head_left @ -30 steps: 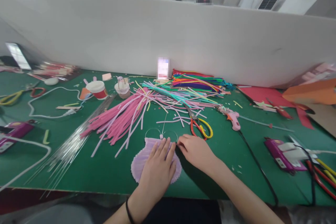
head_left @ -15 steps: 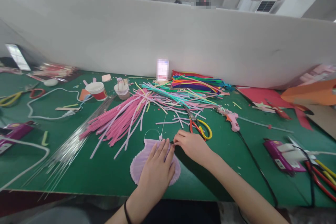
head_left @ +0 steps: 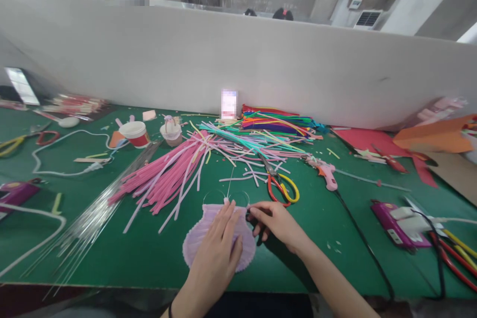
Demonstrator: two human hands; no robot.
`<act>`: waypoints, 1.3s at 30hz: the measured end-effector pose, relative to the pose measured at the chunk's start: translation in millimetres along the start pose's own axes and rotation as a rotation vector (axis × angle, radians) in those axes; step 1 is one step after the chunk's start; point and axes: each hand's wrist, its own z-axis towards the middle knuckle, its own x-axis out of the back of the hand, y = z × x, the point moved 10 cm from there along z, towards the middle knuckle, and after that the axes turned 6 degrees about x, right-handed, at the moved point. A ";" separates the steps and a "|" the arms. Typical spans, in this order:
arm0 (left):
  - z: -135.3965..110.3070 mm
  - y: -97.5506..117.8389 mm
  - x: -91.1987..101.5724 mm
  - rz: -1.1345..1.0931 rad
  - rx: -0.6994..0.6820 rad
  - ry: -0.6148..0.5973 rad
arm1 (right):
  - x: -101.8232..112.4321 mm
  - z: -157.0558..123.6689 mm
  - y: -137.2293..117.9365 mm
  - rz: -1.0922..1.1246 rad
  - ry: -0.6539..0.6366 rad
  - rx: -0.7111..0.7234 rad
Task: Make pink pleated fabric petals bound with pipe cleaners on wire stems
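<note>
A lilac shell-shaped piece (head_left: pixel 197 238) with a scalloped edge lies flat on the green table near its front edge. My left hand (head_left: pixel 219 243) rests on it with the fingers stretched out, covering much of its middle and right side. Above its straight top edge, thin wire loops (head_left: pixel 238 193) curve out to both sides, and a straight wire (head_left: pixel 230 179) points away from me. My right hand (head_left: pixel 274 221) is at the top right corner, its index finger and thumb bent together where the right loop meets the piece. What lies between those fingertips is hidden.
Pink pipe cleaners (head_left: pixel 167 174) and bare wires (head_left: pixel 97 203) lie to the left. Scissors (head_left: pixel 279 186) sit just beyond my right hand. Further right are a pink glue gun (head_left: pixel 327 174) and a purple power strip (head_left: pixel 398 226). A phone (head_left: pixel 228 104) leans on the white partition (head_left: pixel 167 59).
My right hand's fingers have loosened and spread somewhat at the corner, showing more of the right wire loop. My left hand stays flat on the lilac piece. The view has tilted slightly upward.
</note>
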 end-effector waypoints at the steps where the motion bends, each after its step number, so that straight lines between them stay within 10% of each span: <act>1: -0.4 -0.4 1.7 -0.018 0.001 0.006 | -5.4 0.6 -0.4 0.061 -0.024 -0.009; 29: 0.5 -1.3 -2.9 -0.139 -0.013 -0.031 | -15.0 17.4 2.6 0.324 0.027 -0.213; 39: -2.9 -65.9 57.5 -0.528 0.346 0.240 | 3.6 16.4 -15.7 0.177 0.113 0.014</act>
